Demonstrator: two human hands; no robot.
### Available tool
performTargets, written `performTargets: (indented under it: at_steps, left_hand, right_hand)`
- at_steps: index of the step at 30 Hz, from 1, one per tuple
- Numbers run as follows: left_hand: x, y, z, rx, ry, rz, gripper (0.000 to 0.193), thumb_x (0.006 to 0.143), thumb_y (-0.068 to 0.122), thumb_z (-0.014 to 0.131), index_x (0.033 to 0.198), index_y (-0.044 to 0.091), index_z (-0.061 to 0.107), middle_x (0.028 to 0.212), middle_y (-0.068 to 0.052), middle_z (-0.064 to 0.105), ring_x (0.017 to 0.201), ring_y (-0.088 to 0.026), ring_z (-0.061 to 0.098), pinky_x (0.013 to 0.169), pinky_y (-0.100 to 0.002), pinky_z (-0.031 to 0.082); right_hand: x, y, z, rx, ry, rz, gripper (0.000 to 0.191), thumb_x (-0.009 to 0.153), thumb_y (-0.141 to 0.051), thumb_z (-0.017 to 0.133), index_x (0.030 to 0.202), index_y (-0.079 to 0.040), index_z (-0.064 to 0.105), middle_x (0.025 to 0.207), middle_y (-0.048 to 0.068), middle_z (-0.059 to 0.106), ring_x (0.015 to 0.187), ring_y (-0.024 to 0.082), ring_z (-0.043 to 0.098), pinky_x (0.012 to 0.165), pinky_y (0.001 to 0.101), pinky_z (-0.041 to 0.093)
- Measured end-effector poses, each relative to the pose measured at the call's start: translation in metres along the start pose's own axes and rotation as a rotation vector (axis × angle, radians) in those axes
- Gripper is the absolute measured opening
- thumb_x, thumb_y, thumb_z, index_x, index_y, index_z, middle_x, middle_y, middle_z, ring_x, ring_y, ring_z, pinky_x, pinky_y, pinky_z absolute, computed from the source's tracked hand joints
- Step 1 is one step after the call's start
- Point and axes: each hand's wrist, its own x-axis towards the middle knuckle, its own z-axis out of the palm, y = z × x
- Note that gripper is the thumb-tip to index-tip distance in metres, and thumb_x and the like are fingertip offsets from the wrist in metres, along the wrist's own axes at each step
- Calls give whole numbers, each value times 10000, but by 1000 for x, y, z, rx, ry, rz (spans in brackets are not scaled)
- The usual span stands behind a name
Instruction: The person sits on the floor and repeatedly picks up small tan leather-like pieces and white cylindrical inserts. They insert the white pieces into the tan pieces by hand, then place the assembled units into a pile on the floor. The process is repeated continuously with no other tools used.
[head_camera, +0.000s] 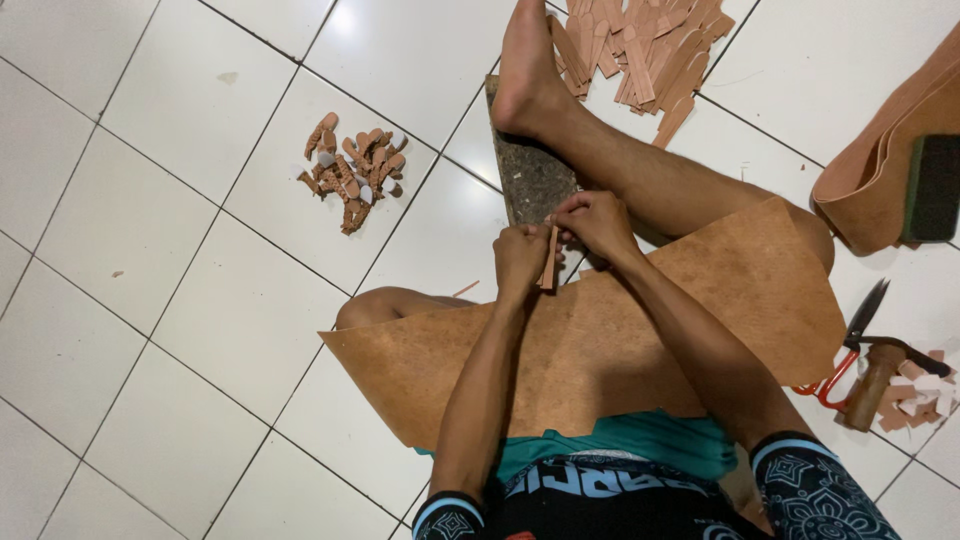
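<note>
Tan leather sheet (640, 330), seemingly speckled; white floor tiles (200, 300).

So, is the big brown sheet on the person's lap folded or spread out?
Spread out. The brown sheet lies as a single flat layer across the lap and over the leg, with its edges open. Both hands work above its top edge.

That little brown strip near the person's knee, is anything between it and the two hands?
Nothing visible. The left hand and the right hand both already grip the narrow brown strip, held upright above the large leather sheet on the lap. No tool or scrap lies between them.
</note>
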Motion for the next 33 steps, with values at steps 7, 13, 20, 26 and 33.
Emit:
performTargets:
  at_steps: [7, 13, 20, 26, 33]
  left_hand:
    - [6, -4, -2, 30, -34, -14, 330, 953, 275, 648, 883, -25, 764, 706, -100, 778, 608, -168, 766, 595, -307, 611]
    - [6, -10, -4, 34, -41, 26, 332, 947, 285, 663, 896, -29, 758, 708, -105, 779, 625, -172, 771, 606, -303, 607]
    - [0, -11, -4, -23, -38, 26, 324, 940, 247, 647, 885, -53, 754, 724, -124, 778, 637, -196, 776, 601, -321, 617]
    - [-9, -23, -7, -44, -44, 100, 251, 941, 191, 670, 956, -31, 788, 714, -115, 740, 599, -116, 662, 567, -278, 531]
    - [-4, -25, -5, -91, -100, 47, 261, 903, 225, 728, 932, -27, 790, 741, -73, 745, 634, -118, 673, 584, -273, 532]
  right_hand:
    - [7, 0, -1, 35, -36, 29, 120, 864, -114, 780, 847, 3, 758, 716, 70, 750, 612, 95, 704, 542, 253, 551]
    - [7, 1, 0, 34, -40, 47, 117, 858, -109, 779, 844, 4, 753, 711, 80, 749, 606, 95, 711, 534, 246, 563]
    - [1, 2, -1, 42, -55, 23, 171, 864, -147, 792, 891, 17, 752, 740, 87, 768, 635, 119, 720, 570, 264, 568]
    - [-19, 14, 2, 79, 20, -22, 211, 892, -175, 762, 932, 32, 742, 781, 91, 777, 686, 120, 750, 606, 256, 587]
    - [-27, 22, -3, 18, -41, 34, 230, 926, -170, 726, 986, 51, 752, 782, 104, 773, 673, 130, 742, 608, 259, 598]
